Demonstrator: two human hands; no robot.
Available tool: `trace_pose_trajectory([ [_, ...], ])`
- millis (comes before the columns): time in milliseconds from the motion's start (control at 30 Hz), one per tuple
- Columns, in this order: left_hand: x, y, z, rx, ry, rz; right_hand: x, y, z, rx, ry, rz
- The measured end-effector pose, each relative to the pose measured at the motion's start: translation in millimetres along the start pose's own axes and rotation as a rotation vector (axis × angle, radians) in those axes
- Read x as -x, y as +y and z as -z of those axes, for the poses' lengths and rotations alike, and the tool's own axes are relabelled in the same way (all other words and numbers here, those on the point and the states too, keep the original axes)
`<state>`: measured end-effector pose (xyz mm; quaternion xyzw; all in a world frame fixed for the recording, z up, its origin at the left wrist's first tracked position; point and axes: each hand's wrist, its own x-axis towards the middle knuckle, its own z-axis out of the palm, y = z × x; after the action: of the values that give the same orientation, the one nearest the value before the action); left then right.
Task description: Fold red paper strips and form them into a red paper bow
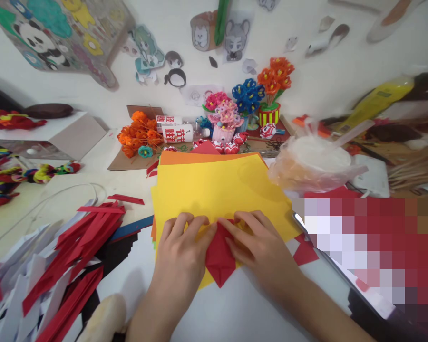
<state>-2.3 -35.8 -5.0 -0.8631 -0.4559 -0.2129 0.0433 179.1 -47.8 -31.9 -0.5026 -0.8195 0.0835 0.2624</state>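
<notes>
A small piece of red paper (pixel 219 259), folded to a point toward me, lies on a stack of yellow and orange sheets (pixel 214 190). My left hand (pixel 183 244) presses on its left side with the fingers bent and close together. My right hand (pixel 257 244) presses on its right side, fingertips meeting the left ones at the paper's top edge. Both hands hold the red piece flat against the yellow sheet.
Red paper strips (pixel 82 256) and white scraps lie at the left. A plastic-bagged cup (pixel 314 161) stands at the right, a blurred screen (pixel 371 247) beside it. Pipe-cleaner flowers (pixel 248 97), a bottle (pixel 176 133) and orange blooms (pixel 139 133) line the back.
</notes>
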Motion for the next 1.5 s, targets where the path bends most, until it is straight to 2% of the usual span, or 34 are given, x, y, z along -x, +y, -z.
trace_pose_trajectory([
  [267, 1, 3, -3.4, -0.011, -0.02, -0.008, -4, -1, -1, 0.153, 0.029, 0.116],
  [367, 1, 4, -3.8, -0.034, -0.033, -0.005, -5, -2, 0, 0.175, 0.016, 0.117],
  [700, 3, 3, 0.9, -0.077, -0.111, 0.064, -2, -3, -3, 0.085, 0.001, -0.004],
  [800, 3, 2, 3.5, -0.098, -0.102, 0.021, -2, -2, -3, 0.065, -0.009, -0.015],
  [933, 0, 0, 8.9, -0.125, -0.011, -0.086, -4, 0, -1, 0.011, -0.012, -0.019],
  [1000, -2, 0, 10.6, -0.144, 0.077, -0.085, -5, 0, 0, -0.032, -0.017, -0.03],
  [1067, -3, 0, 10.3, -0.159, 0.104, -0.084, -5, 1, 1, -0.074, -0.022, -0.046],
  [1233, -2, 1, 3.3, -0.146, -0.031, -0.112, -5, 4, 4, -0.145, -0.005, -0.135],
  [1500, -1, 5, -0.1, -0.138, -0.021, -0.101, -10, -2, 2, -0.282, 0.107, -0.343],
])
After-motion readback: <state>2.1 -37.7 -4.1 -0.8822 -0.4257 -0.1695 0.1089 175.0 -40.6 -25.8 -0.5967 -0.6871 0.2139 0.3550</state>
